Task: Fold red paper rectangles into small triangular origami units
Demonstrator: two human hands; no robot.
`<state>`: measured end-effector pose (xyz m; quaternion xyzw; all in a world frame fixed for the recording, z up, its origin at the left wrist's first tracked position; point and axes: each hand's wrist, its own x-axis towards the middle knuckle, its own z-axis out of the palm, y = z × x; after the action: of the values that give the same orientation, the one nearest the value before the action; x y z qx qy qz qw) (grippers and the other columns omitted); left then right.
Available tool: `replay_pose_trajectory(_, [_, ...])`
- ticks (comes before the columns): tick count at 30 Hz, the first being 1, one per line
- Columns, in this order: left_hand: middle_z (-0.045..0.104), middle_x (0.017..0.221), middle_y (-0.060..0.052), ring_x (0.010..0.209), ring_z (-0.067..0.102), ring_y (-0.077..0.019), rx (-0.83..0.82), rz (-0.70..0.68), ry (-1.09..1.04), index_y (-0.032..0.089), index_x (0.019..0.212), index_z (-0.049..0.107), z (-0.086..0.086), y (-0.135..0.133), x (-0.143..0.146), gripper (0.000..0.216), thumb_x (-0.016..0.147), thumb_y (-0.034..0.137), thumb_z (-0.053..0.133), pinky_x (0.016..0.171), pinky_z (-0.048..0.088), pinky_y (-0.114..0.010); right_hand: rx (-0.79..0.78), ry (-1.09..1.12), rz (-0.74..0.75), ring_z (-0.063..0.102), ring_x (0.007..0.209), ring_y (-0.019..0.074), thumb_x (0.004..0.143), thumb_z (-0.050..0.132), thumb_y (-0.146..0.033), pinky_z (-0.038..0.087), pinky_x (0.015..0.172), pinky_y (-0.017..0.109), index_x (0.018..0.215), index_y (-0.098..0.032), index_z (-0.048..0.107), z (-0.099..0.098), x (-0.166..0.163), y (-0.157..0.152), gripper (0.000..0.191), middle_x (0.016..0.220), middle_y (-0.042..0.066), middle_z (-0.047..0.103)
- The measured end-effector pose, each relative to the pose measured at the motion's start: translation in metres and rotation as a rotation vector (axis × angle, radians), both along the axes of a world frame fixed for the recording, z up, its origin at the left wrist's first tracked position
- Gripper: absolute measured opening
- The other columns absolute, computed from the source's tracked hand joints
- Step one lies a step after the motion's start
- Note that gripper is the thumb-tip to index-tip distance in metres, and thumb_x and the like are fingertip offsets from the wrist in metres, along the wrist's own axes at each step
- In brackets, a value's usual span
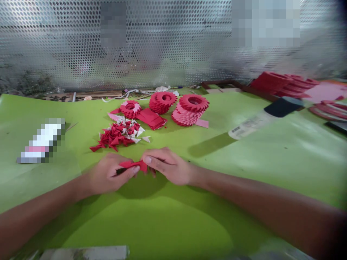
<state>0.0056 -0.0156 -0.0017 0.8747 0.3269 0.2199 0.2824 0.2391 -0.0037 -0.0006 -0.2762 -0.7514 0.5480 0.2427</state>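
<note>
Both my hands meet at the middle of the green table. My left hand and my right hand are each pinched on the same small piece of red folded paper, held between thumbs and fingertips just above the table. Right behind them lies a loose pile of folded red and white paper triangles. Farther back stand red paper rings, a smaller red-and-white ring, a pink and red stacked ring, and a stack of flat red paper sheets.
A tube with a black cap lies at the right. More red paper rings are piled at the far right. A blurred object lies at the left. A perforated metal screen closes the back.
</note>
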Motion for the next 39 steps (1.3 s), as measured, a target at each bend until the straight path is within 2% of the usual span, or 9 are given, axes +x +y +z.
replay_pose_trajectory(4, [0.062,0.055,0.001,0.046,0.056,-0.0100,0.004,-0.004,0.023,0.016,0.070,0.064,0.004,-0.001,0.003,0.043,0.103,0.034,0.043,0.046,0.038,-0.020,0.058,-0.051,-0.012,0.055,0.061,0.0111,0.103,0.045,-0.055,0.040,0.053,0.023,0.089,-0.016,0.063,0.001,-0.001,-0.001,0.045,0.073,0.000,0.059])
replay_pose_trajectory(9, [0.060,0.053,0.002,0.044,0.053,-0.0098,0.017,0.014,0.069,0.016,0.067,0.060,0.002,0.000,0.003,0.045,0.103,0.034,0.041,0.045,0.035,-0.021,0.192,-0.108,-0.100,0.051,0.060,0.0108,0.100,0.051,-0.055,0.037,0.054,0.024,0.082,-0.016,0.063,0.004,-0.003,-0.003,0.045,0.067,-0.001,0.057])
replay_pose_trajectory(14, [0.057,0.051,0.002,0.042,0.050,-0.0094,0.018,0.101,0.023,0.016,0.065,0.060,-0.004,0.003,0.001,0.048,0.103,0.039,0.042,0.042,0.032,-0.020,0.074,-0.026,-0.083,0.057,0.062,0.0112,0.106,0.038,-0.052,0.044,0.055,0.024,0.089,-0.016,0.059,0.003,-0.001,-0.002,0.045,0.076,0.001,0.061])
replay_pose_trajectory(20, [0.058,0.053,0.001,0.044,0.051,-0.0094,0.057,0.083,0.012,0.015,0.066,0.060,-0.005,0.004,0.001,0.046,0.103,0.035,0.042,0.043,0.034,-0.021,0.065,-0.078,-0.052,0.057,0.060,0.0112,0.103,0.044,-0.052,0.042,0.050,0.023,0.094,-0.016,0.061,0.002,-0.001,-0.001,0.041,0.076,0.001,0.061])
replay_pose_trajectory(29, [0.059,0.050,0.002,0.041,0.052,-0.0094,0.201,0.073,0.061,0.016,0.066,0.064,-0.007,0.003,0.002,0.050,0.105,0.037,0.039,0.039,0.036,-0.020,0.094,-0.082,-0.132,0.047,0.052,0.0092,0.099,0.056,-0.045,0.031,0.044,0.021,0.088,-0.016,0.064,0.005,-0.005,-0.002,0.032,0.065,-0.002,0.057])
replay_pose_trajectory(33, [0.065,0.052,0.004,0.039,0.057,-0.0095,0.414,0.138,-0.018,0.021,0.085,0.076,-0.007,0.007,0.003,0.043,0.106,0.041,0.043,0.036,0.040,-0.018,0.068,-0.079,-0.211,0.044,0.050,0.0085,0.097,0.059,-0.040,0.030,0.043,0.021,0.082,-0.016,0.062,0.006,-0.005,-0.002,0.028,0.063,-0.003,0.056])
replay_pose_trajectory(36, [0.075,0.065,0.005,0.047,0.066,-0.0104,0.547,0.102,-0.113,0.026,0.102,0.076,-0.006,0.009,0.002,0.024,0.103,0.036,0.054,0.041,0.050,-0.020,0.035,-0.065,-0.243,0.045,0.051,0.0087,0.097,0.057,-0.039,0.031,0.044,0.021,0.084,-0.016,0.063,0.005,-0.005,0.000,0.027,0.066,-0.002,0.059])
replay_pose_trajectory(39, [0.081,0.089,0.001,0.071,0.076,-0.0120,0.463,-0.016,-0.214,0.025,0.103,0.076,-0.003,0.008,0.003,0.012,0.097,0.027,0.065,0.058,0.062,-0.020,0.018,-0.045,-0.239,0.047,0.054,0.0091,0.096,0.057,-0.038,0.034,0.047,0.021,0.084,-0.016,0.063,0.005,-0.005,0.002,0.026,0.067,-0.001,0.060])
